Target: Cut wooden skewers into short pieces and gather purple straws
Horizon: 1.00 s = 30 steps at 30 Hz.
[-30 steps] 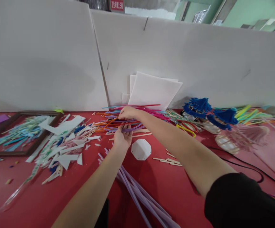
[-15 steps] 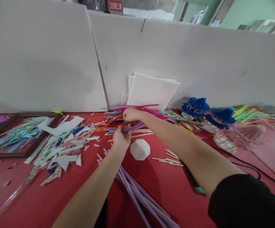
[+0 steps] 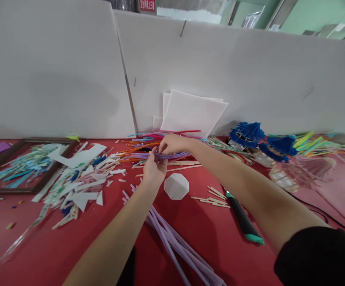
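My left hand (image 3: pixel 155 167) is closed around several purple pipe cleaners (image 3: pixel 176 155) at the pile near the white wall. Right above it, my right hand (image 3: pixel 172 144) has its fingers pinched down at the same purple strands, close to my left fingertips. Orange, pink and blue pipe cleaners (image 3: pixel 130 150) lie around and behind both hands. Just in front sits a white octagonal plate (image 3: pixel 176 186) with small holes along its edge. A bundle of lilac pipe cleaners (image 3: pixel 175 248) stretches toward me on the red table.
Short wooden sticks (image 3: pixel 215 197) and a black-green cutter (image 3: pixel 245 220) lie at right, beyond them blue tufted pieces (image 3: pixel 246 134). White scraps (image 3: pixel 84 186) and a brown frame (image 3: pixel 38 186) are at left. White sheets (image 3: pixel 193 113) lean on the wall.
My right hand has come down and slightly right, closer to my left hand at the purple strands. More of the cutter shows beside my right forearm.
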### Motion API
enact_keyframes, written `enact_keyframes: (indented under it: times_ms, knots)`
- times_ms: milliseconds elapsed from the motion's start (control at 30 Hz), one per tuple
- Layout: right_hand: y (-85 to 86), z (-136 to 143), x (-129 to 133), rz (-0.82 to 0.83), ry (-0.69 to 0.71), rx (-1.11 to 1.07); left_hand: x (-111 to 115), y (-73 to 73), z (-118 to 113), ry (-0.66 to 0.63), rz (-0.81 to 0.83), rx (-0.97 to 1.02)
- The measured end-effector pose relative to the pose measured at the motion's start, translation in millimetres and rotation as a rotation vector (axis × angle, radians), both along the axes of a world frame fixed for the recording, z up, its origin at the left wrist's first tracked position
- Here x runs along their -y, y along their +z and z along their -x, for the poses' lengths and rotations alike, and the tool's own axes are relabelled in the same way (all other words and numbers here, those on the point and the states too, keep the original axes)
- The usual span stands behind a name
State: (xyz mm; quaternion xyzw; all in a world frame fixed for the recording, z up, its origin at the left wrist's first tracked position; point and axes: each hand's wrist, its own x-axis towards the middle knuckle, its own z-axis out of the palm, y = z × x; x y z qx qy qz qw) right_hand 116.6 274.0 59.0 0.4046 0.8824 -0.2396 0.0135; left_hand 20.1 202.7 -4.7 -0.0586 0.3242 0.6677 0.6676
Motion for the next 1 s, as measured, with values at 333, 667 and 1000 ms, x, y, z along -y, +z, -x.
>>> enact_keyframes:
  times_ms: [333,667,1000]
  knots:
    - [-33.6,3.7,-17.1,-0.211,-0.191,0.031,-1.7,-8.0,2.5,-0.065,0.061,-0.01]
    - [-60.3,-1.4,-27.2,-0.328,-0.086,0.068,2.5,-8.1,4.5,-0.098,0.06,-0.019]
    - [-62.5,7.8,-25.6,-0.256,-0.13,0.127,2.5,-6.0,2.8,-0.111,0.09,-0.022]
